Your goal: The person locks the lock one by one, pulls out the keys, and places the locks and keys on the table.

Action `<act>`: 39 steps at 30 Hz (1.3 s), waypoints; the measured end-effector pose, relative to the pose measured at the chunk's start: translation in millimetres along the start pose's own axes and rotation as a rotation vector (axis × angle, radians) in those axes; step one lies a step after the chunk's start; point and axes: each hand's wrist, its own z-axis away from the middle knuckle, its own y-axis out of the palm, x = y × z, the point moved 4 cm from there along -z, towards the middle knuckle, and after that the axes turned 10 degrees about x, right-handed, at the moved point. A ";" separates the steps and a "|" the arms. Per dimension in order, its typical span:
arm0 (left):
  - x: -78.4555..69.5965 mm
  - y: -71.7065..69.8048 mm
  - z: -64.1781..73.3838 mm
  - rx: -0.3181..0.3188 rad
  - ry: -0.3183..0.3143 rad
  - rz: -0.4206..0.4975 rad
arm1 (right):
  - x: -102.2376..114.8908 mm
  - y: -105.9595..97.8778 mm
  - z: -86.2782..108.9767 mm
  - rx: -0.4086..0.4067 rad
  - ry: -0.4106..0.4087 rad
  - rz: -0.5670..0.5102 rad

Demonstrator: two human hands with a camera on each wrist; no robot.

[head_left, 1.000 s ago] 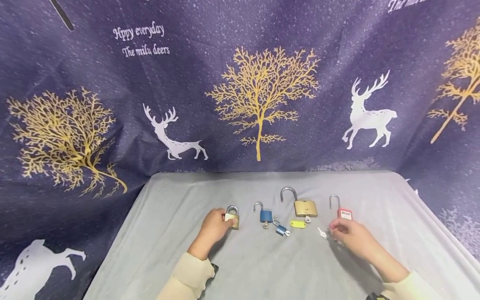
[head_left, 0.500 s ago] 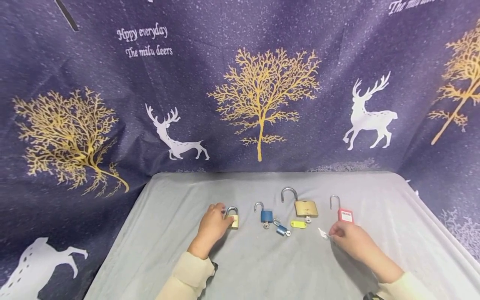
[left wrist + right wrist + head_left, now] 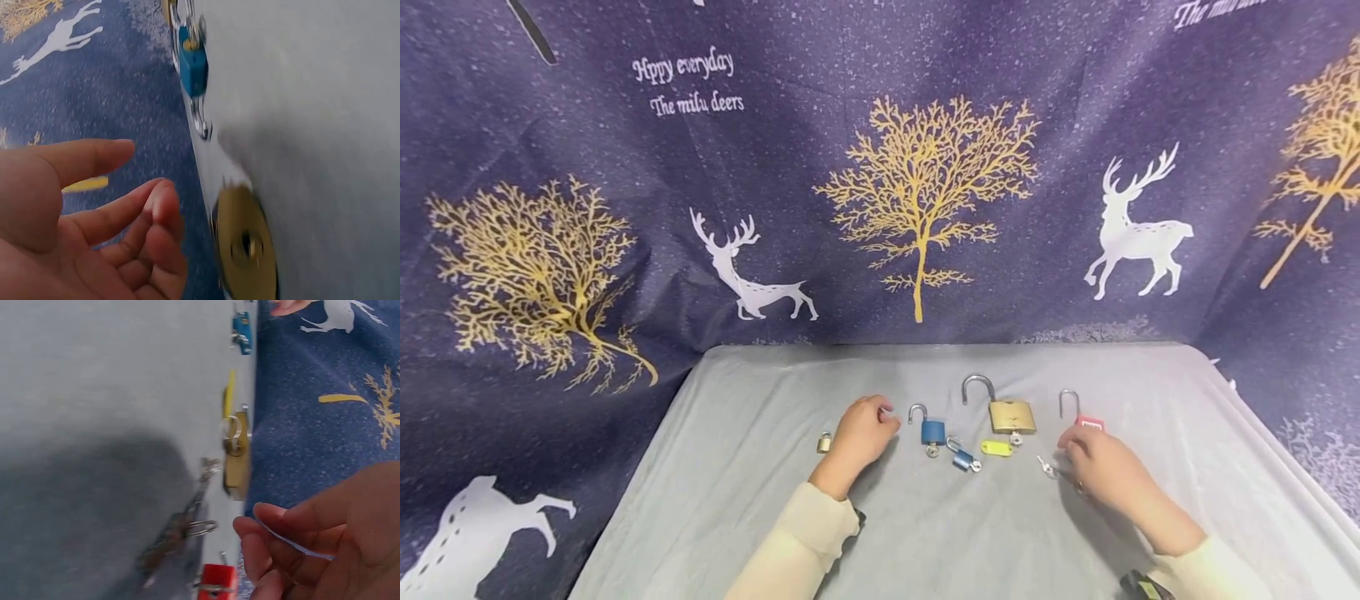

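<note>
My left hand (image 3: 859,435) hovers over the left part of the table, its fingers loosely bent with nothing between them. A brass padlock (image 3: 247,247) stands close beside these fingers in the left wrist view; in the head view the hand hides it. Left of the hand lies a smaller brass padlock (image 3: 824,442). My right hand (image 3: 1101,467) is near the red padlock (image 3: 1091,423) and partly covers it. Its fingers are relaxed, thumb near the index finger, and hold nothing. Small keys (image 3: 1047,467) lie just left of its fingertips, blurred in the right wrist view.
Between the hands lie a blue padlock (image 3: 933,432), a smaller blue padlock (image 3: 962,459), a yellow key tag (image 3: 997,448) and a large brass padlock (image 3: 1012,417) with its shackle raised. Grey cloth (image 3: 925,542) covers the table; a patterned curtain (image 3: 1000,308) hangs behind.
My left hand has let go of the brass padlock and moved right over it, uncovering the smaller brass padlock. The right hand has shifted slightly up, away from the keys and over the red padlock.
</note>
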 end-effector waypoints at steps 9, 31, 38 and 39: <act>-15.3 29.7 -16.4 0.110 -0.015 -0.017 | 23.3 -12.5 -11.9 -0.032 -0.040 -0.069; -29.2 51.6 -21.6 0.096 -0.079 -0.239 | 87.3 4.2 -60.9 -0.021 -0.071 -0.304; -27.4 53.5 -24.4 0.096 -0.072 -0.162 | 107.4 10.7 -76.7 0.003 -0.100 -0.387; -27.2 53.8 -24.7 0.098 -0.069 -0.144 | 109.3 12.1 -78.6 0.006 -0.098 -0.399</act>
